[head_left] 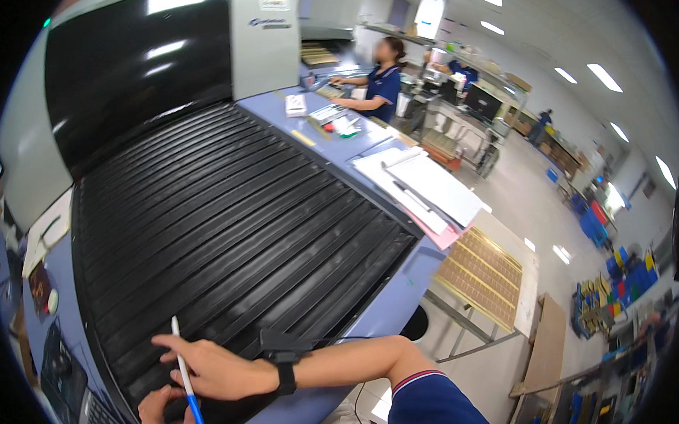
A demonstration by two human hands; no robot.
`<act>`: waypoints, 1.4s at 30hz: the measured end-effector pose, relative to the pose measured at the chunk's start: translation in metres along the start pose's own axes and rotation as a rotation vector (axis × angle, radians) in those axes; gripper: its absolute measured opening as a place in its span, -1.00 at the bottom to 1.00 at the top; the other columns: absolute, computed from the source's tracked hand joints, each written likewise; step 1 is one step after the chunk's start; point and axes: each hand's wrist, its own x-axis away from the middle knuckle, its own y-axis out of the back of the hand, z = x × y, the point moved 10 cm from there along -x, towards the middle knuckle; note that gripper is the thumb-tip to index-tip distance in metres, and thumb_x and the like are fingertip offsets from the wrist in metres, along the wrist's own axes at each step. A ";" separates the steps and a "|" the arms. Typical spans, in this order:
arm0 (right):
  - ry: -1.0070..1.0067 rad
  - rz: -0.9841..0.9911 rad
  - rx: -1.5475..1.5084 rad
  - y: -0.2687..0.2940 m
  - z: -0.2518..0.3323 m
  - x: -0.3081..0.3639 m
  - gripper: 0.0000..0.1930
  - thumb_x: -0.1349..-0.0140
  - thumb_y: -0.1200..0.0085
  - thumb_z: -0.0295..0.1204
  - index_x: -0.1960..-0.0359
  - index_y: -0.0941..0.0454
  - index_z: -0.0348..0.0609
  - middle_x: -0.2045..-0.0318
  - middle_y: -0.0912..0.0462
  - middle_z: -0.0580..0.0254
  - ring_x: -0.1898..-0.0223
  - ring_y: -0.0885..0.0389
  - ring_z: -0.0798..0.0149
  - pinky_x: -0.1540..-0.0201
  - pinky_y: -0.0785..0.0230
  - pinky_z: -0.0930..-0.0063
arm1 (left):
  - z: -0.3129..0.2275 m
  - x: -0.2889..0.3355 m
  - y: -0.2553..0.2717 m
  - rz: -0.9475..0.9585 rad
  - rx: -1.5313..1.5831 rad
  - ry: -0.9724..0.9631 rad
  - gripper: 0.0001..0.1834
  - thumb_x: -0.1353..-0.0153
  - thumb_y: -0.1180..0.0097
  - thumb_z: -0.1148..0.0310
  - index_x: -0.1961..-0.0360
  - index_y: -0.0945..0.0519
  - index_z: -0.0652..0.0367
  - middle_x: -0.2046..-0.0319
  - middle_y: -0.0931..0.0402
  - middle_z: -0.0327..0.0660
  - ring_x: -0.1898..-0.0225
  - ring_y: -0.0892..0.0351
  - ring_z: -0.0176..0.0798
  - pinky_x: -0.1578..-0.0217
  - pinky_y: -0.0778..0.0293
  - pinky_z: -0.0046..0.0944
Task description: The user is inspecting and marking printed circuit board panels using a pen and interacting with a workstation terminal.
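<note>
A slim white pen with a blue end (184, 369) slants over the near left part of the black ribbed conveyor bed (227, 230). My right hand (218, 368) reaches in from the lower right and holds the pen's white barrel, its index finger stretched to the left. Just below, at the lower edge, my left hand (157, 409) has its fingers curled around the blue end. Part of that hand is cut off by the picture's edge. On my right wrist sits a black strap with a small dark device (282, 346).
The grey machine's dark hood (139, 70) stands behind the bed. Paper sheets (430, 185) lie on the blue table at right, near a gold patterned panel (483, 273). A co-worker (384, 83) works at the far end. A keyboard (99, 413) sits at lower left.
</note>
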 end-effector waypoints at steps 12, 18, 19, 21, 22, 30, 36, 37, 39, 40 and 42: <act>0.553 0.215 0.340 -0.043 0.059 0.019 -0.51 0.00 -0.25 -0.44 -0.04 -0.57 -0.34 0.61 -0.56 0.29 0.69 -0.52 0.35 0.66 -0.34 0.50 | -0.053 0.008 0.031 -0.239 -0.233 -0.470 -0.68 -0.14 -0.34 0.06 0.23 -0.66 0.03 0.25 -0.47 -0.31 0.31 -0.45 -0.19 0.44 -0.34 -0.24; 0.511 -0.051 0.400 -0.060 0.065 0.039 -0.61 0.13 -0.30 -0.33 0.23 -0.69 -0.28 0.60 -0.59 0.31 0.66 -0.49 0.42 0.64 -0.24 0.58 | -0.060 0.032 0.024 -0.217 -0.167 -0.383 -0.74 -0.29 -0.12 -0.13 0.19 -0.61 -0.30 0.25 -0.38 -0.46 0.23 -0.31 -0.27 0.40 -0.22 -0.29; 0.484 -0.055 0.391 -0.058 0.062 0.040 -0.63 0.10 -0.31 -0.31 0.24 -0.69 -0.26 0.59 -0.62 0.29 0.65 -0.53 0.40 0.61 -0.25 0.58 | -0.057 0.034 0.023 -0.193 -0.188 -0.265 -0.78 -0.30 -0.12 -0.10 0.18 -0.61 -0.32 0.25 -0.38 -0.46 0.22 -0.30 -0.27 0.39 -0.22 -0.27; 0.321 0.098 0.359 -0.067 0.058 0.028 -0.67 0.06 -0.32 -0.28 0.28 -0.68 -0.23 0.56 -0.65 0.25 0.63 -0.54 0.38 0.61 -0.24 0.57 | -0.042 0.039 0.029 -0.177 -0.221 -0.125 -0.81 -0.31 -0.12 -0.07 0.17 -0.61 -0.35 0.25 -0.38 -0.47 0.22 -0.30 -0.27 0.38 -0.21 -0.26; 0.255 0.193 0.330 -0.078 0.046 0.024 -0.68 0.05 -0.31 -0.28 0.30 -0.67 -0.22 0.56 -0.65 0.25 0.63 -0.54 0.38 0.63 -0.23 0.58 | -0.035 0.042 0.033 -0.185 -0.219 -0.082 -0.81 -0.30 -0.13 -0.05 0.17 -0.61 -0.34 0.25 -0.39 -0.46 0.22 -0.30 -0.27 0.38 -0.22 -0.26; 0.246 0.143 0.494 -0.066 0.055 0.033 -0.73 0.10 -0.35 -0.39 0.29 -0.67 -0.04 0.55 -0.61 0.35 0.62 -0.49 0.46 0.66 -0.20 0.59 | -0.032 0.040 0.019 -0.143 -0.021 -0.050 -0.81 -0.22 -0.21 0.04 0.19 -0.61 -0.24 0.24 -0.42 -0.44 0.22 -0.35 -0.25 0.39 -0.24 -0.27; 0.196 0.214 0.402 -0.051 0.049 0.036 -0.72 0.13 -0.35 -0.35 0.30 -0.67 -0.01 0.54 -0.58 0.39 0.58 -0.49 0.45 0.63 -0.21 0.59 | -0.033 0.043 0.010 -0.159 -0.024 0.017 -0.79 -0.17 -0.27 0.11 0.20 -0.62 -0.17 0.24 -0.45 -0.42 0.23 -0.38 -0.24 0.40 -0.26 -0.28; 0.211 0.244 0.390 -0.047 0.049 0.036 -0.71 0.14 -0.35 -0.35 0.30 -0.67 -0.01 0.54 -0.57 0.39 0.58 -0.49 0.45 0.63 -0.21 0.59 | -0.035 0.041 0.009 -0.156 -0.019 0.025 -0.79 -0.16 -0.28 0.12 0.20 -0.62 -0.16 0.24 -0.45 -0.41 0.23 -0.39 -0.24 0.40 -0.27 -0.28; 0.224 0.267 0.394 -0.041 0.051 0.038 -0.70 0.15 -0.35 -0.35 0.30 -0.67 -0.02 0.53 -0.57 0.39 0.58 -0.48 0.45 0.62 -0.21 0.59 | -0.037 0.041 0.006 -0.154 0.001 0.036 -0.78 -0.14 -0.30 0.14 0.20 -0.62 -0.14 0.24 -0.46 -0.41 0.23 -0.40 -0.23 0.40 -0.27 -0.29; 0.277 0.264 0.430 -0.039 0.056 0.041 -0.70 0.17 -0.35 -0.35 0.31 -0.67 -0.04 0.54 -0.55 0.38 0.59 -0.47 0.43 0.63 -0.20 0.58 | -0.038 0.040 0.006 -0.152 0.015 0.036 -0.78 -0.13 -0.31 0.15 0.21 -0.62 -0.13 0.24 -0.46 -0.41 0.23 -0.40 -0.23 0.40 -0.28 -0.29; 0.346 0.273 0.451 -0.044 0.062 0.044 -0.69 0.19 -0.35 -0.36 0.31 -0.67 -0.06 0.55 -0.54 0.37 0.60 -0.45 0.41 0.63 -0.20 0.57 | -0.038 0.044 0.003 -0.159 0.018 0.070 -0.77 -0.11 -0.33 0.18 0.21 -0.62 -0.10 0.24 -0.47 -0.40 0.23 -0.41 -0.23 0.41 -0.28 -0.29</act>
